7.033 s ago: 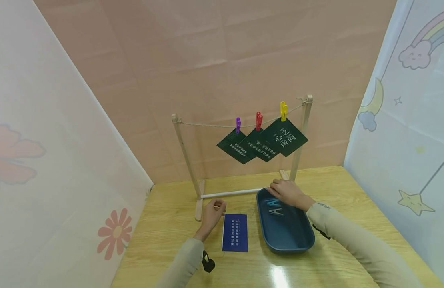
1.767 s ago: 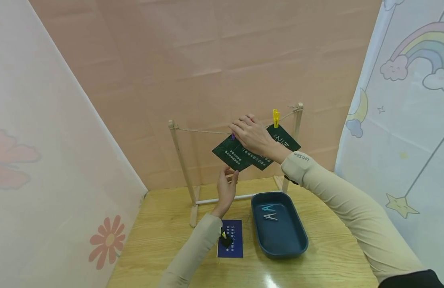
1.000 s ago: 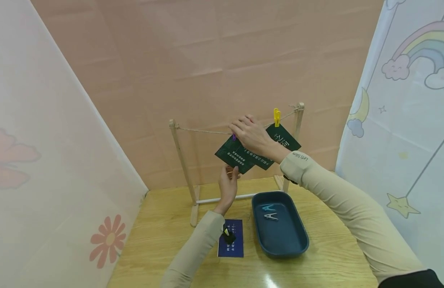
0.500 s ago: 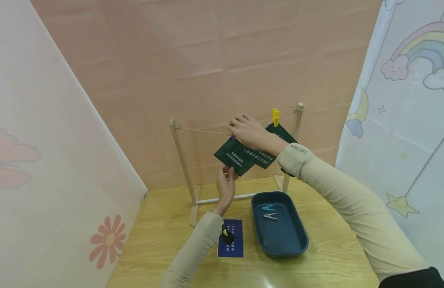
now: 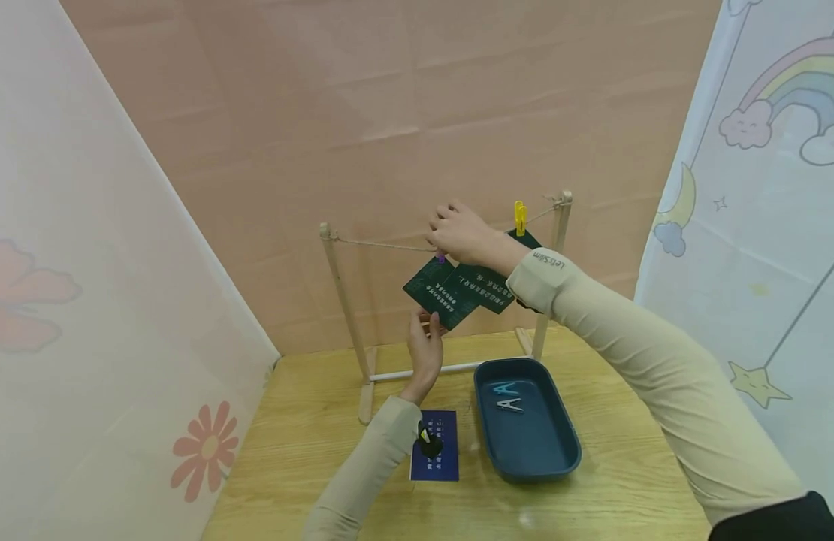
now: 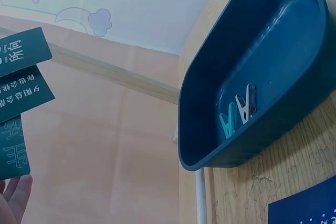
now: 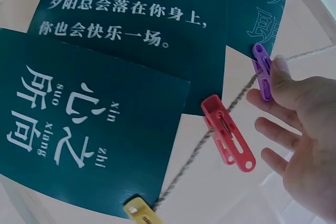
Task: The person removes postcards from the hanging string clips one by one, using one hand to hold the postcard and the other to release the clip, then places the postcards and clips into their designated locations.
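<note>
My right hand (image 7: 310, 135) pinches a purple clothespin (image 7: 264, 72) between thumb and index finger, up at the string. That clothespin grips the leftmost dark green card (image 5: 433, 289). At this card's lower corner, my left hand (image 5: 425, 349) holds it between thumb and fingers. A second green card (image 7: 121, 40) hangs beside it from a red clothespin (image 7: 228, 132). The third green card (image 7: 89, 129) overlaps the second and hangs from a yellow clothespin (image 5: 521, 218). In the head view my right hand hides the red clothespin and part of the cards.
The string (image 5: 383, 245) runs between two wooden posts (image 5: 345, 308) joined below by a white rod (image 5: 460, 367). On the table, a blue tray (image 5: 535, 458) holds a light blue clothespin (image 5: 504, 388) and a white one (image 5: 509, 405). A dark blue card (image 5: 447, 466) lies left of it.
Both hands have gone up from the tray and table to the hanging cards. Lately my right wrist has tilted up slightly, and my left hand has moved onto the leftmost card's lower corner.
</note>
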The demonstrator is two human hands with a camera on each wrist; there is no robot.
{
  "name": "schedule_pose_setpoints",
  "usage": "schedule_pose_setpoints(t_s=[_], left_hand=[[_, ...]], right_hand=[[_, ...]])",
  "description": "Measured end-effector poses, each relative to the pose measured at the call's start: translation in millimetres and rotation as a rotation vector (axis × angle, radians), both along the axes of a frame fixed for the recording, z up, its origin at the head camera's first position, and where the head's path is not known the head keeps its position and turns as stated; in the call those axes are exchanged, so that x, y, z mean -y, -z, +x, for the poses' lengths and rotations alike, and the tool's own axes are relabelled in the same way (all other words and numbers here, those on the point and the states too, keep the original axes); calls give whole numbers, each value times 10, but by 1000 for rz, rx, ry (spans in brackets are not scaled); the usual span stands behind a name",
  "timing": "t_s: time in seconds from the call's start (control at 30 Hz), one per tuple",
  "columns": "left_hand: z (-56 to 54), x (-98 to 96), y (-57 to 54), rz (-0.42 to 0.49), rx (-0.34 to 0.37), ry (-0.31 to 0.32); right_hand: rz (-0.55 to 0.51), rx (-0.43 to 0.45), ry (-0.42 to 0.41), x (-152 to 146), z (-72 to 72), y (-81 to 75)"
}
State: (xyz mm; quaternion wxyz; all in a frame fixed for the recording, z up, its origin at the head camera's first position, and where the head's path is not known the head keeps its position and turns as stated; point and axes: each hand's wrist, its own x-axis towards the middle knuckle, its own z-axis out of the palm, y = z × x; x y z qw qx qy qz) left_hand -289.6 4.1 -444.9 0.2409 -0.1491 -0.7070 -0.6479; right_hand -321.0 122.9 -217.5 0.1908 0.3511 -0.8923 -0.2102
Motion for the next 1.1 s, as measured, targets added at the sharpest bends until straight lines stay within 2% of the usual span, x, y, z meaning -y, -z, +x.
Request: schedule_pose_setpoints(t_s=[0.27,0.7,1.0,1.1], left_hand=[[3,5,-21,0,-37,-21],[7,14,-7,10,18,-47],[-6,-14,1,65,-19,-50],[21,-33,-41,66,-16,-58]], right_hand=[[-34,67,17,40,-32,-50],[-163,122,11,11,-50,-16],[-188,65,-37,-34,-69,47],[-198,38,-64,-56,-69,75]])
